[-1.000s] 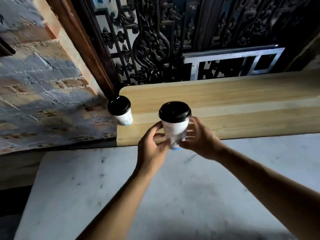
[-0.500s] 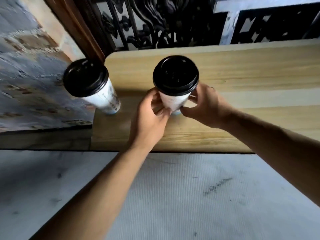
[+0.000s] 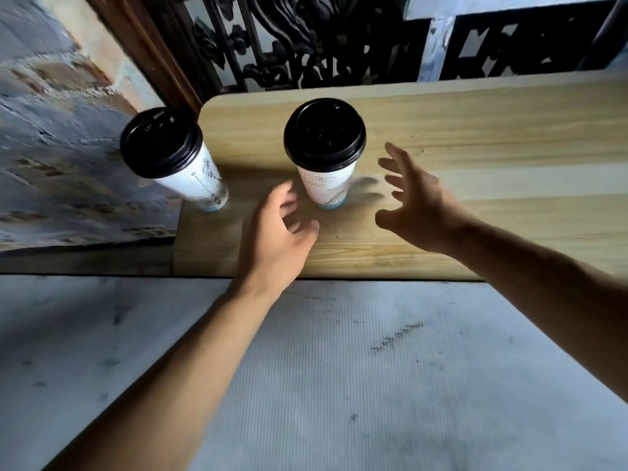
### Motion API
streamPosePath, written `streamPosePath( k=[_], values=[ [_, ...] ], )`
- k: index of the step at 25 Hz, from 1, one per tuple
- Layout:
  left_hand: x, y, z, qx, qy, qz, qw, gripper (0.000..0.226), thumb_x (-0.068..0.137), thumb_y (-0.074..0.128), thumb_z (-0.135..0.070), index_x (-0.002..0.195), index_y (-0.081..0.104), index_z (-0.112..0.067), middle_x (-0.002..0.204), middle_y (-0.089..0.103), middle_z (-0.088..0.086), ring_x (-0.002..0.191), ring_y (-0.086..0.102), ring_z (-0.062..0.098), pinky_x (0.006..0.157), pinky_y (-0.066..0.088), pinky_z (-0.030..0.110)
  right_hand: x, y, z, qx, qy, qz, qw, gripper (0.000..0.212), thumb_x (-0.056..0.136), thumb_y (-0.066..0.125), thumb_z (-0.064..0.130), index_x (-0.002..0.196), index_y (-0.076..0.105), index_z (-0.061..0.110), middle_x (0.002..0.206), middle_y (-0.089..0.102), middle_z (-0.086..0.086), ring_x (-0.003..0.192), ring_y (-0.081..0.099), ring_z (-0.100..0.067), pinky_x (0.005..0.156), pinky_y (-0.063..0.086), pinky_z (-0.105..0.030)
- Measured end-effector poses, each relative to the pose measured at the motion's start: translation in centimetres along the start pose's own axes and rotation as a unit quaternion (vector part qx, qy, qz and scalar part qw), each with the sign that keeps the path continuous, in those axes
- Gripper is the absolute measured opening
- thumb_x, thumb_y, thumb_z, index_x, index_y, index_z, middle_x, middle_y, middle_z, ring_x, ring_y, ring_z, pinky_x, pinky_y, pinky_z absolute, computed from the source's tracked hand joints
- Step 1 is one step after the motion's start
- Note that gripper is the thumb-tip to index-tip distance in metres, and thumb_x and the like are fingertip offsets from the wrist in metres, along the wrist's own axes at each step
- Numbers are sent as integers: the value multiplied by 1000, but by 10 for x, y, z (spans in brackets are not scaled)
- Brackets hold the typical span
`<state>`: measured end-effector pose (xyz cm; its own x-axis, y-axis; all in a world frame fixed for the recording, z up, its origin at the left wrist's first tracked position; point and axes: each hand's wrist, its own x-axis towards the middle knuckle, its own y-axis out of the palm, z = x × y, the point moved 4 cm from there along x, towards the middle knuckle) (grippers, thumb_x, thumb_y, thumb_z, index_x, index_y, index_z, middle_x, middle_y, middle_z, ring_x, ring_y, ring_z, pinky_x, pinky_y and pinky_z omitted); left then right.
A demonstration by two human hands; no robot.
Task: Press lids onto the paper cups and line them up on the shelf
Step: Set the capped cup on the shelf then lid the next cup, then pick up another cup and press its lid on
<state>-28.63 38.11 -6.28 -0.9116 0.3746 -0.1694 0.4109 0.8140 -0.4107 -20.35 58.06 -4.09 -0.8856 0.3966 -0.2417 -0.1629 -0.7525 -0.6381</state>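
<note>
On the wooden shelf (image 3: 475,137) the second cup (image 3: 324,158) now stands released; left hand (image 3: 278,232) and right hand (image 3: 418,205) have spread open beside it

Both bare forearms reach forward. The left hand (image 3: 278,229) has loosely curled fingers, holding nothing; the right hand (image 3: 416,202) has its fingers spread apart.

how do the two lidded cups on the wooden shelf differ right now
The left cup stands at the shelf's left end, with no hand near it; the right cup stands further in, between the open left hand and right hand, neither touching it. The left cup looks tilted in this wide-angle view; the right cup looks nearly upright. Both are white printed paper cups with pale blue bases and black lids on.
</note>
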Motion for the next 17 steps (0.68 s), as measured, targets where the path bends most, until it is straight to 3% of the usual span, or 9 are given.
streamPosePath(
  k=[4, 8, 10, 13, 17],
  values=[
    [-69, -11, -25, 48, 29, 58, 997, 62, 86, 77, -12, 144, 52, -11, 138, 62, 8, 126, 60, 17, 105, 54, 45, -77, -39, 1, -46, 45, 4, 998, 87, 81, 74, 11, 157, 32, 20, 159, 45, -11, 143, 46, -30, 116, 40, -47],
    [-157, -19, -59, 94, 96, 101, 986, 66, 79, 63, -46, 135, 62, -11, 135, 68, 9, 125, 64, 24, 106, 52, 47, -190, -79, 42, -82, 38, -3, 996, 71, 86, 74, 15, 150, 44, 17, 151, 53, -12, 139, 50, -29, 111, 42, -37],
    [-204, -15, -73, 121, 129, 142, 974, 61, 80, 65, -41, 135, 63, -12, 136, 67, 8, 125, 64, 24, 107, 52, 47, -253, -97, 53, -94, 48, -25, 994, 66, 87, 72, 18, 148, 47, 19, 148, 55, -11, 136, 52, -27, 104, 41, -28],
    [-283, -2, -94, 171, 134, 225, 950, 51, 86, 72, -17, 136, 60, -16, 138, 65, 5, 129, 61, 22, 111, 48, 46, -349, -112, 53, -99, 61, -64, 991, 61, 87, 69, 19, 146, 50, 18, 143, 56, -13, 130, 54, -29, 96, 39, -25],
    [-364, 31, -90, 190, 107, 315, 924, 75, 78, 77, -24, 146, 49, -17, 148, 56, 4, 137, 53, 18, 116, 43, 44, -451, -103, 29, -108, 77, -73, 988, 62, 87, 70, 23, 146, 50, 17, 143, 51, -16, 130, 51, -36, 101, 36, -28]
  ],
)
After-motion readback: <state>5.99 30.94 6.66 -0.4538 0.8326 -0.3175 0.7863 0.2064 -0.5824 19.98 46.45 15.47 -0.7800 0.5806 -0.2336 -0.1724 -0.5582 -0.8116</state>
